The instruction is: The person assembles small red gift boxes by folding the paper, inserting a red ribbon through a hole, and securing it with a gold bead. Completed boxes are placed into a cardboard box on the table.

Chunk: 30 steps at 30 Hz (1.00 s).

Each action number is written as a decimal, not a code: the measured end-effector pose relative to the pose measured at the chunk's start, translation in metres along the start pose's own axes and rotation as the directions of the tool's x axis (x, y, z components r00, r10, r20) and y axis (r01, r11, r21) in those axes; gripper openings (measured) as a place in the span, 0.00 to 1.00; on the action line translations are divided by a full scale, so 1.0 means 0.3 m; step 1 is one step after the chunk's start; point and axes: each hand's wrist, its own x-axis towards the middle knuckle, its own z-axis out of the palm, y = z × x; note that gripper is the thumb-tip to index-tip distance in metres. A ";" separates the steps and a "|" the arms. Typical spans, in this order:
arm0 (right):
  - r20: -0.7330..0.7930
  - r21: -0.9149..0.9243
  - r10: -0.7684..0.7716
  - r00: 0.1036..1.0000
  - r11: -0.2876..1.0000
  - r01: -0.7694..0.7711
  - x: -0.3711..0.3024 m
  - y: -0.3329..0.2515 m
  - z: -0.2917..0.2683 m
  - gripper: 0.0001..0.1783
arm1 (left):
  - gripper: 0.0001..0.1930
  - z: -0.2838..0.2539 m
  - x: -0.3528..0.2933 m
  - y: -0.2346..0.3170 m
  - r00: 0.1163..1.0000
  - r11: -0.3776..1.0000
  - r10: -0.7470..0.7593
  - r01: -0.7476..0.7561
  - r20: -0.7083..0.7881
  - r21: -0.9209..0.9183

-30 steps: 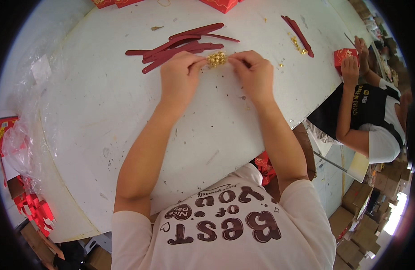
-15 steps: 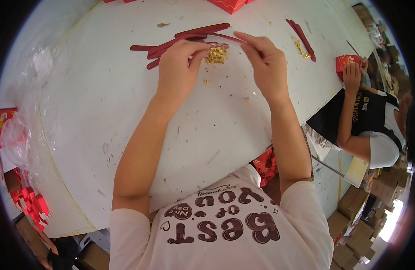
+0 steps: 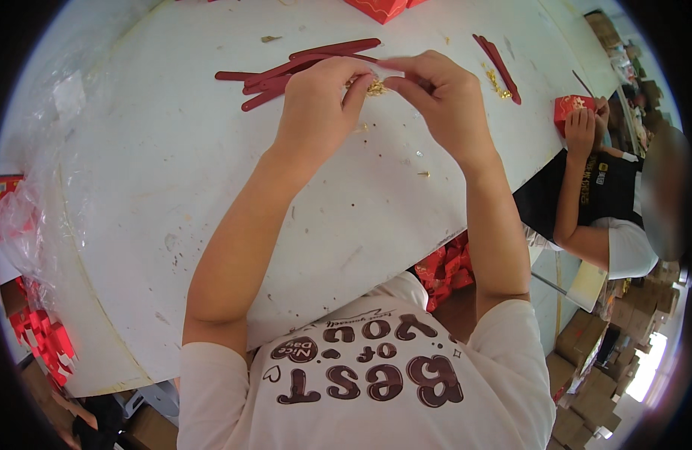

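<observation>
Gold pieces (image 3: pixel 377 88) show between the person's fingers (image 3: pixel 411 91) (maroon strips (image 3: pixel 335 49) lie nearby).

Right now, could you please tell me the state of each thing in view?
Left hand: bent, grip unclear
Right hand: bent, thumb and forefinger apart
Gold pieces: bunched between these hands
Dark red strips: overlapping in a pile
Strips at right: lying together
Gold bits: loose beside those strips
Red box: in a co-worker's hands
Clear plastic: crumpled

Head view: wide fisheye on wearer's head, close above, facing down; shirt (image 3: pixel 316 427) near, white tabletop (image 3: pixel 173 150) beyond.
</observation>
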 end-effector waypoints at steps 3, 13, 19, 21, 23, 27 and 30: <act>0.005 -0.167 -0.153 0.988 0.974 0.152 0.004 0.012 0.022 0.05 | 0.06 0.000 -0.010 -0.002 0.994 0.990 0.111 -0.112 0.015 0.081; -0.075 0.098 0.436 0.897 0.898 -0.429 0.032 0.054 0.126 0.07 | 0.04 0.085 -0.046 -0.063 0.931 0.923 0.335 -0.292 -0.148 0.250; -0.065 0.187 0.628 0.775 0.771 -0.609 0.019 0.193 0.077 0.10 | 0.02 0.078 -0.054 -0.074 0.987 0.997 -0.047 0.055 -0.151 0.047; -0.066 0.149 0.657 0.751 0.750 -0.644 0.007 0.199 0.062 0.11 | 0.03 0.058 -0.054 -0.080 0.974 0.979 -0.195 0.200 -0.112 0.033; -0.115 0.100 0.668 0.735 0.744 -0.661 -0.005 0.210 0.048 0.11 | 0.04 0.042 -0.042 -0.084 0.957 0.963 -0.266 0.268 -0.114 -0.001; -0.102 0.049 0.557 0.824 0.830 -0.555 -0.030 0.210 0.017 0.10 | 0.06 0.012 -0.018 -0.085 0.858 0.855 -0.513 0.511 -0.002 -0.083; -0.015 -0.093 0.317 0.948 0.944 -0.317 -0.092 0.115 -0.008 0.08 | 0.07 -0.002 -0.002 -0.090 0.738 0.711 -0.664 0.672 0.119 -0.205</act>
